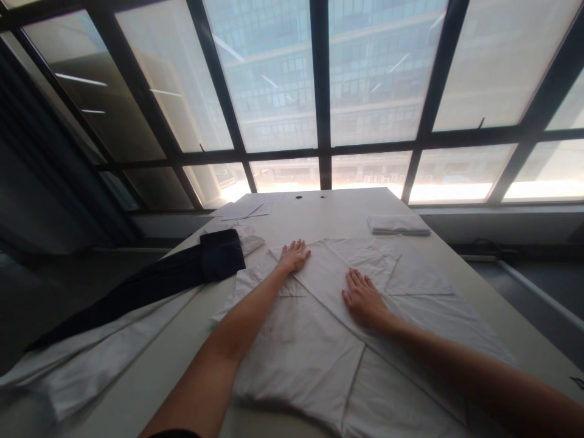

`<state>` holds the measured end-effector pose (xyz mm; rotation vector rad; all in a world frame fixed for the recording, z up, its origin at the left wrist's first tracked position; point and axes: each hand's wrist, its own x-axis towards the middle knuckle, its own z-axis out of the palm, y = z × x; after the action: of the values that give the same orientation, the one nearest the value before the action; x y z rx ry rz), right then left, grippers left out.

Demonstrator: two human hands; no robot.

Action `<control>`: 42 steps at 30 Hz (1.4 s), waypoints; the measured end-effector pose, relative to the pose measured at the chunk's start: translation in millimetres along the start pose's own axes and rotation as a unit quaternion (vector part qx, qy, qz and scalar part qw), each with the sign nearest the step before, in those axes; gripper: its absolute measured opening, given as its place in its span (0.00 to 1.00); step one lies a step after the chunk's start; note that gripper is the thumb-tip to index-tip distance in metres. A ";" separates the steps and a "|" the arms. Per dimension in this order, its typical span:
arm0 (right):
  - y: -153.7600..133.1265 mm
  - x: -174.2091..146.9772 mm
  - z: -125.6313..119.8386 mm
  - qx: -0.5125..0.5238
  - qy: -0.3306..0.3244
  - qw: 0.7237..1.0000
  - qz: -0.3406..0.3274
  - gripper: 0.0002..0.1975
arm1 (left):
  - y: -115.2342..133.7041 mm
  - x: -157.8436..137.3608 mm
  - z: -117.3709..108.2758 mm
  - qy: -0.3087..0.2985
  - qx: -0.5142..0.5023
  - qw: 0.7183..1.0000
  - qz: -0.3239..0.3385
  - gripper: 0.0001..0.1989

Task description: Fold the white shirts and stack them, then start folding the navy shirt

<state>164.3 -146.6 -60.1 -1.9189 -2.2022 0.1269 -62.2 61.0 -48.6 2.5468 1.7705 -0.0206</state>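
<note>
A white cloth garment [314, 340] lies spread over the near part of the table, with seams and folds running across it. My left hand [295, 256] rests palm down on its far left part, fingers stretched out. Nearer to me and to the right, my right hand [364, 298] is laid flat on the same fabric, its fingers extended. Neither hand grips anything. Some of the cloth is hidden beneath my forearms.
The white table [319, 213] reaches toward a wall of windows. A dark navy garment [223, 255] and white cloth [123, 347] lie along the left edge. Paper sheets [241, 210] are at the far left, and a folded white cloth [398, 224] is at the far right.
</note>
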 end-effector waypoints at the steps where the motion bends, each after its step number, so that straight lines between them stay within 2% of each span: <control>1: -0.2 0.3 -0.1 0.001 -0.002 1.000 0.001 0.34 | -9.7 -2.1 -1.4 0.000 0.002 1.000 -0.018 0.34; 4: -0.8 0.7 -0.2 0.002 -0.007 1.000 0.002 0.34 | -34.2 -8.1 -6.7 -0.004 0.005 0.998 -0.070 0.35; 6: -0.5 -0.1 0.5 -0.001 -0.009 1.000 0.003 0.34 | -41.7 -11.3 -10.2 -0.006 0.005 0.995 -0.096 0.36; 9: 0.9 -0.1 1.8 -0.005 -0.023 1.000 0.003 0.34 | -35.5 -15.2 -13.2 0.007 0.007 0.994 -0.112 0.35; 12: -0.8 11.2 1.2 0.001 -0.033 0.999 -0.009 0.34 | -13.8 -19.5 -10.1 0.030 0.008 0.996 -0.079 0.33; 15: -12.4 44.0 -1.3 0.021 -0.003 0.999 -0.040 0.33 | 9.4 -25.7 -1.4 0.039 0.000 0.999 -0.021 0.30; 18: -33.0 92.9 1.5 0.047 0.027 0.996 -0.066 0.31 | 22.0 -32.6 6.7 0.051 -0.003 0.999 0.009 0.29; 22: -56.9 150.1 17.7 0.073 0.011 0.992 -0.101 0.30 | 21.2 -37.7 10.6 0.067 -0.002 0.997 0.035 0.28; 26: -54.2 179.1 29.0 0.061 -0.008 0.989 -0.134 0.29 | 13.0 -36.9 11.6 0.069 -0.008 0.997 0.044 0.28; 29: -35.2 189.0 28.1 0.037 -0.023 0.990 -0.135 0.30 | 3.3 -35.5 11.4 0.065 -0.013 0.998 0.009 0.29; 36: 0.3 200.7 25.5 -0.014 -0.039 0.999 -0.033 0.34 | -23.0 -33.5 8.3 0.050 -0.037 0.986 -0.152 0.37; 42: 3.9 201.8 28.0 -0.019 -0.033 0.999 -0.005 0.35 | -28.4 -35.4 1.7 0.049 -0.054 0.979 -0.189 0.35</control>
<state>136.7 55.2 -66.6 -1.9519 -2.2723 0.1499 -101.2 37.7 -49.8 2.1382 2.1992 0.1858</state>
